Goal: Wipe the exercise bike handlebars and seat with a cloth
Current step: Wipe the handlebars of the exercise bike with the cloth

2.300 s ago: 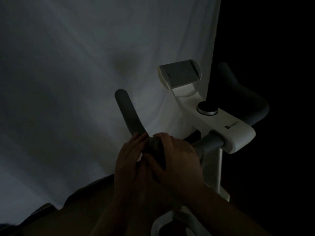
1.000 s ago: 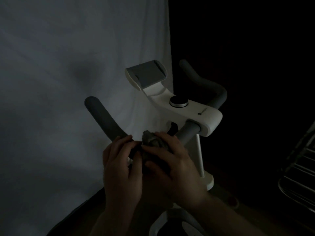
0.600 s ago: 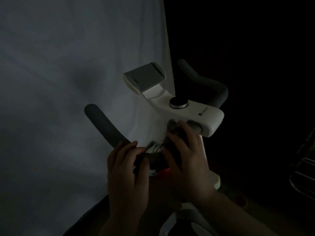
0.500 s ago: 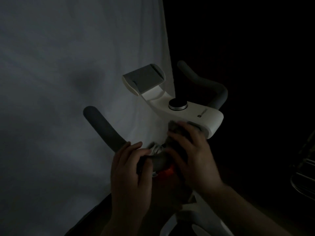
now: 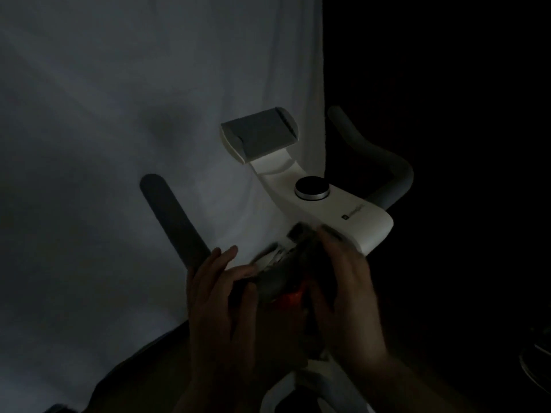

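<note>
Darkness is your main hazard in the head view. Lower centre of the frame, your left hand point(image 5: 220, 296) curls round the padded grey tubular handlebar point(image 5: 176, 216), steadying it. Just right of it, your right hand point(image 5: 343, 287) grips the crumpled dark cloth point(image 5: 301, 248) against the bar beside the white plastic console point(image 5: 351, 216). Blur shows fast rubbing, so the cloth could slip off or miss patches. The bike's seat is out of view, and the right-hand grip, upper right, looks untouched.

A pale draped sheet point(image 5: 119, 144) hangs left in the dim room; right lies near-black darkness.
</note>
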### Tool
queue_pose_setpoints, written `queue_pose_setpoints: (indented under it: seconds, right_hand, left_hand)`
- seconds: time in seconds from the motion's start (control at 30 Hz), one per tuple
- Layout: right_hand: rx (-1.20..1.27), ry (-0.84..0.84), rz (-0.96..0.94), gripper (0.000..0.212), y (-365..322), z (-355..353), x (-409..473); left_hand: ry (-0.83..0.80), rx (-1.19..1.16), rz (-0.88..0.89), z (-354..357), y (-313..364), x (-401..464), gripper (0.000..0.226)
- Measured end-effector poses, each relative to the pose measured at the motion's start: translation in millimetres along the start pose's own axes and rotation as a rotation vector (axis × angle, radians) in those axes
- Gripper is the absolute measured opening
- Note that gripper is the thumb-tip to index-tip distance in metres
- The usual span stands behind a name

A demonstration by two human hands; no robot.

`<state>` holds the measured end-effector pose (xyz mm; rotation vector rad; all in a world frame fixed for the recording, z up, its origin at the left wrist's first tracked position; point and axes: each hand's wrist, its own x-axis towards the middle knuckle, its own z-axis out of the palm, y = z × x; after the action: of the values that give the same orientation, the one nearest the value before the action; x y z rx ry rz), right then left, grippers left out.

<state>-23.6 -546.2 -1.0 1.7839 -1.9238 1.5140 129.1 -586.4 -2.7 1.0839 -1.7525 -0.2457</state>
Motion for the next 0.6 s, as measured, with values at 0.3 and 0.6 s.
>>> queue_pose_setpoints:
  seconds: [0.3, 0.6]
  right_hand:
    - [0.085, -0.026, 0.097, 0.055, 22.8, -7.0, 6.5]
    - [0.248, -0.152, 0.211, 0.056, 6.3, 0.8, 8.8]
  left_hand:
    - [0.081, -0.074, -0.14, -5.2, -13.5, -15.0, 0.045]
    - [0.138, -0.068, -0.229, 5.8, 12.1, -19.3, 0.033]
